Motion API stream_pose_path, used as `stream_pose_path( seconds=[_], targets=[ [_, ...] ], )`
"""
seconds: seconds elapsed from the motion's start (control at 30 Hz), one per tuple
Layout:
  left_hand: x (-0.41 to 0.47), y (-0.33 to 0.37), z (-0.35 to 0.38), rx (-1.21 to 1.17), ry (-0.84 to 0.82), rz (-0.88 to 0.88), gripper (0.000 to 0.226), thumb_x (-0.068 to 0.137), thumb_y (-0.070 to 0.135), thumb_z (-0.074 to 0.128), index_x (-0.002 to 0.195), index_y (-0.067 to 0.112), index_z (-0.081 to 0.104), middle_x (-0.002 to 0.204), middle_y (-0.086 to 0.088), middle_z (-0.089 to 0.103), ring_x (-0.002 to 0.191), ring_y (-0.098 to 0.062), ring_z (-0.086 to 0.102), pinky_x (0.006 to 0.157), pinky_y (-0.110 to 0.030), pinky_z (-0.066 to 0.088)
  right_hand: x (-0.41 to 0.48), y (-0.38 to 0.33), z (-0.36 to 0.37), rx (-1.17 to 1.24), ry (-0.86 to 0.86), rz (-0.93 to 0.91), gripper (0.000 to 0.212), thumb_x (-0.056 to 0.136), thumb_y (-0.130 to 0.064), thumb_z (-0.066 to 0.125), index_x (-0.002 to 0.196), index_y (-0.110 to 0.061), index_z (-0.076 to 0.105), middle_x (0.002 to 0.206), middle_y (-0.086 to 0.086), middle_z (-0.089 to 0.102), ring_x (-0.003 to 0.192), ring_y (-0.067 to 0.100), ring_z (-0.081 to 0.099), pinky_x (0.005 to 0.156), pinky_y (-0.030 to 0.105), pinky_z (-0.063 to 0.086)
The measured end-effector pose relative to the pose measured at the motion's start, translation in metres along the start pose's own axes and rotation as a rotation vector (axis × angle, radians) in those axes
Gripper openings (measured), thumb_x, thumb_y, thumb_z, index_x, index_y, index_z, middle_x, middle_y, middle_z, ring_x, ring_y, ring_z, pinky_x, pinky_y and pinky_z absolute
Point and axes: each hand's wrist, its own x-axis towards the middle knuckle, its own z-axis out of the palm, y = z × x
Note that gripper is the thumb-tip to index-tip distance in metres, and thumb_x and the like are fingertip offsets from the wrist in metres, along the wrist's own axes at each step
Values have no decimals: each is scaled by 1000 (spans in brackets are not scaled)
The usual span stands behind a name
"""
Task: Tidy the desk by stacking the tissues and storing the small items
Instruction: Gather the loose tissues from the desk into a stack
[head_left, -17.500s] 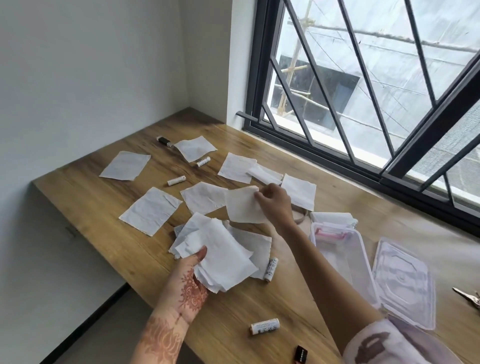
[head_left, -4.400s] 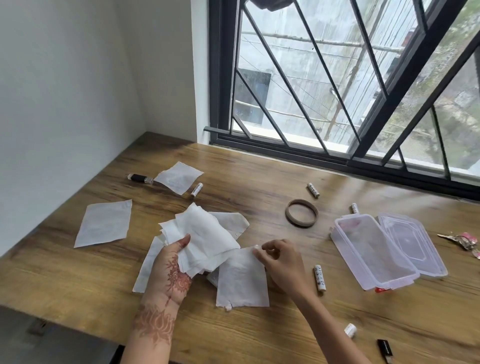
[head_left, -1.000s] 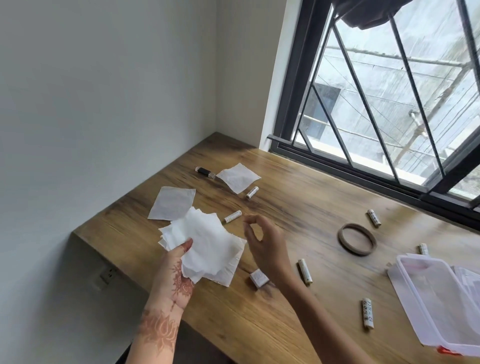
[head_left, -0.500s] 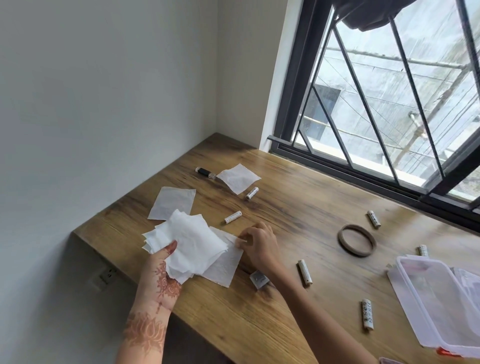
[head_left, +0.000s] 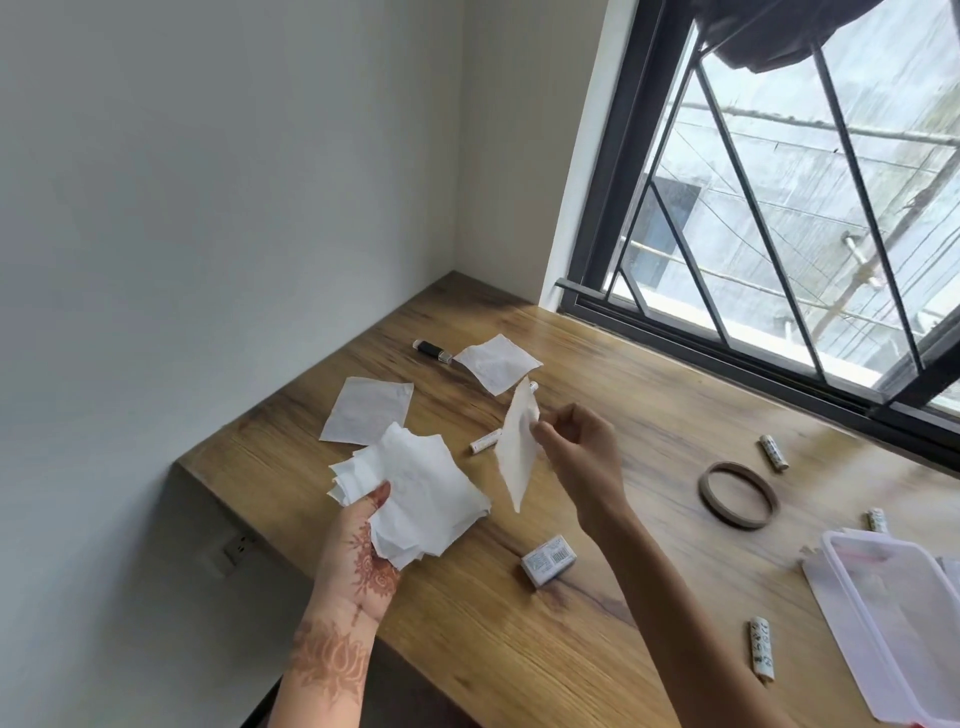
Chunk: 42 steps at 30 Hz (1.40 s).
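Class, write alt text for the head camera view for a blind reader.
A person's left hand holds a stack of tissues over a wooden desk while the right hand pinches one tissue. Two more tissues and an open plastic box lie on it.

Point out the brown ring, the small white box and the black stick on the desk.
brown ring (head_left: 740, 521), head view, on its near rim.
small white box (head_left: 549, 560), head view, on its top face.
black stick (head_left: 428, 348), head view, on its dark body.
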Motion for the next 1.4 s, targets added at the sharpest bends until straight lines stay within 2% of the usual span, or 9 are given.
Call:
stream_pose_path(
  seconds=[0.1, 0.27, 0.37, 0.5, 0.6, 0.73, 0.97, 1.07, 1.4],
  targets=[
    [-3, -2, 8, -7, -43, -23, 12, 91, 15, 50, 97, 19, 61, 93, -8, 67, 85, -25, 63, 61, -35, 57, -14, -22, 7, -107, -56, -265, 10, 77, -3, 67, 73, -9, 60, 68, -2, 63, 59, 2, 56, 57, 13, 44],
    [-4, -6, 13, -115, -161, -76, 23, 93, 21, 46, 108, 14, 61, 90, -8, 74, 82, -25, 70, 56, -33, 58, -48, -27, 28, -443, -350, -521, 15, 83, -10, 62, 82, -19, 51, 119, 2, 64, 107, 12, 61, 75, 11, 46],
    [-5, -7, 13, -143, -191, -65, 30, 94, 26, 43, 112, 11, 62, 93, -9, 74, 80, -22, 72, 56, -33, 58, -64, -21, 42, -581, -418, -654, 13, 89, -15, 54, 100, -7, 54, 109, 9, 65, 97, 23, 61, 74, 29, 53],
    [-4, 0, 11, -168, -199, -67, 45, 94, 43, 40, 115, 11, 62, 102, -11, 72, 92, -25, 69, 75, -40, 59, -71, -16, 52, -626, -452, -684, 22, 92, -23, 49, 109, -9, 50, 107, 3, 61, 94, 20, 57, 71, 23, 43],
    [-2, 7, 9, -150, -182, -83, 54, 92, 53, 38, 119, 13, 61, 115, -15, 67, 106, -31, 64, 89, -46, 50, -72, -19, 57, -608, -492, -645, 26, 95, -28, 45, 116, -13, 46, 116, 1, 59, 103, 16, 54, 78, 16, 35],
    [6, 15, 9, -89, -185, -133, 34, 94, 32, 44, 109, 9, 63, 98, -15, 70, 84, -23, 71, 66, -32, 59, -63, -23, 61, -548, -502, -512, 30, 96, -34, 39, 122, -18, 43, 127, -3, 55, 108, 11, 54, 80, 16, 41],
    [30, 36, 13, -19, -48, -85, 23, 91, 18, 52, 114, 16, 58, 102, -10, 66, 92, -27, 63, 61, -34, 56, 39, 4, 57, -500, -140, -279, 13, 92, -19, 51, 95, -10, 60, 94, 2, 66, 82, 16, 58, 66, 23, 45],
    [46, 47, 19, 5, -32, -103, 20, 92, 17, 51, 111, 16, 58, 99, -7, 67, 88, -25, 63, 52, -29, 57, 93, 18, 52, -570, 16, -111, 22, 94, -21, 49, 103, -4, 60, 101, 9, 64, 80, 16, 52, 56, 19, 33],
    [88, 73, 23, 47, -22, -156, 18, 91, 15, 52, 108, 17, 56, 109, -11, 62, 98, -28, 59, 70, -39, 54, 182, 56, 52, -773, 155, 150, 33, 94, -29, 47, 109, -4, 61, 116, 15, 54, 109, 30, 44, 86, 35, 35]
  ],
)
